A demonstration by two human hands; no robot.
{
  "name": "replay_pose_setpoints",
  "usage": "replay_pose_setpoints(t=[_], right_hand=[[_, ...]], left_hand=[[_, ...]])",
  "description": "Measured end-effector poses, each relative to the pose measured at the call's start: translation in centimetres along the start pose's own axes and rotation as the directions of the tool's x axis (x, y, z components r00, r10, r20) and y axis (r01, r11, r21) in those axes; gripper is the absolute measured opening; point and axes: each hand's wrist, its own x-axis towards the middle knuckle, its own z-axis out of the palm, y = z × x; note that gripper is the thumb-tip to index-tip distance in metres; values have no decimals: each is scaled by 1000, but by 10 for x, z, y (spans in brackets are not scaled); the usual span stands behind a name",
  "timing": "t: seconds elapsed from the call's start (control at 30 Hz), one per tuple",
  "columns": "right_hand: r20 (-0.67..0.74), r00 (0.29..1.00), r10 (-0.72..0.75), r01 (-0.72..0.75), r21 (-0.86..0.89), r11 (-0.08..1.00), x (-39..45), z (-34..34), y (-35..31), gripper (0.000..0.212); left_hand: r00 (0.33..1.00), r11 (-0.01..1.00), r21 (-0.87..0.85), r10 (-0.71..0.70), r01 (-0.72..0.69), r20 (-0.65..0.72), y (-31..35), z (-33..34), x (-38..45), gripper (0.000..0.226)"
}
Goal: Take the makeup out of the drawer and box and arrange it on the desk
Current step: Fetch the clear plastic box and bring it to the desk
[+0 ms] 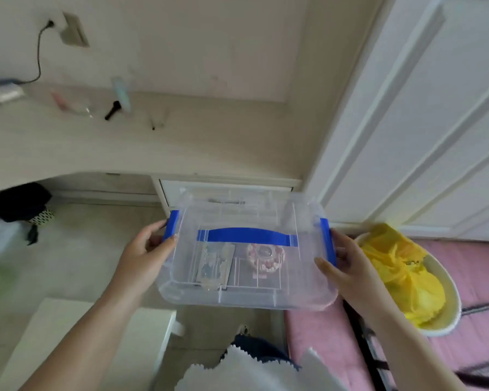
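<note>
I hold the clear plastic box (246, 249) up in front of me with both hands, in the air over the floor, in front of the desk (96, 148) and its drawer (226, 190). My left hand (147, 246) grips the left end, fingers curled round the blue clip (172, 225) there, thumb on top near the lid. My right hand (342, 263) grips the right end the same way, fingers wrapped about the other blue clip (326, 238). The lid is on, with a blue handle (247, 236) lying flat across its middle. Through the lid I see a flat packet (216, 268) on the left of the box floor and a round pinkish case (266, 256) beside it, to the right.

On the desk, well apart from the box, lie a black brush (112, 110), a pink tube (58, 100), a pale green tube (121, 93) and a thin pencil (152, 122); they are blurred, so I cannot tell more. A black cord (38, 52) runs from a wall socket down to the desk. To my right a white basket (446, 314) with a yellow bag (398, 266) in it sits on a pink bed cover (477, 272)
</note>
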Motion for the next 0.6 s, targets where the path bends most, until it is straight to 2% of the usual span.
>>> replay_pose_setpoints(t=[0.2,0.3,0.43,0.6], right_hand=[[67,997,-36,36,-2,999,128,9,-56,59],[56,997,-56,58,-44,997,183,17,-78,58],[27,997,-67,68,-66,995,242,28,-97,56],[-18,999,-40,39,-66,997,316,46,-115,56]], left_hand=[[994,1000,-21,3,-5,-111,37,8,104,30],[989,1000,-24,14,-18,-148,55,10,157,29],[987,999,6,34,-33,-157,74,15,216,26],[996,999,42,23,-19,-91,89,17,305,27]])
